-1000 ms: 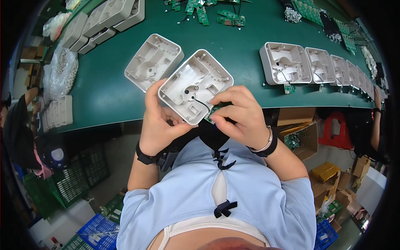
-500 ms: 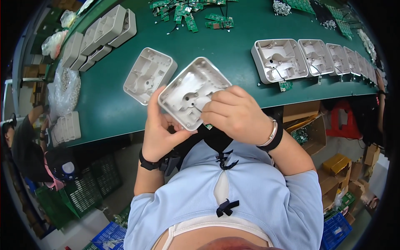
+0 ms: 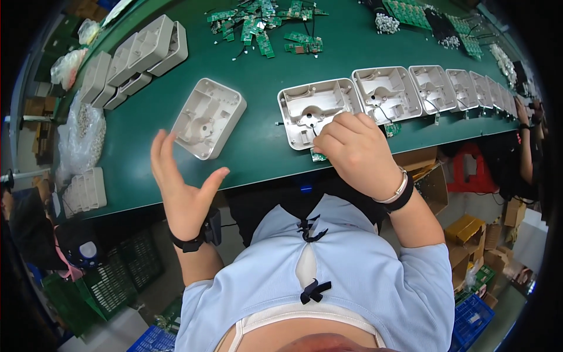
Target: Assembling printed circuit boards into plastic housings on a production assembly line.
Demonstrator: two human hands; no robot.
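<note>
Setting down a shallow light-grey moulded plastic housing [image 3: 314,111], open side up, we have our right hand [image 3: 358,154] curled over its near right corner on the green bench mat [image 3: 258,146]. The fingers are bent and bunched; a small green circuit board [image 3: 318,155] peeks out beneath them at the housing's near edge, with thin dark wires running up into the shell. Whether the fingertips pinch the board or only press on it we cannot tell.

The housing sits at the left end of a row of matching grey open housings [image 3: 434,88] that runs off to the right along the bench, each cavity-up. We judge that this orientation keeps the interiors reachable and the line keeps the pieces in order.

Our left hand [image 3: 185,188] is empty, palm open and fingers spread, lifted off the near edge of the mat and touching nothing. Nearest to it is a separate grey housing [image 3: 208,117], lying askew, apart from the row.

Far left, stacked grey shells [image 3: 135,58] wait in blocks; far centre, a loose heap of green circuit boards with wires [image 3: 264,23] lies within reach. A clear bag of small pale parts [image 3: 79,138] rests at the left edge.
</note>
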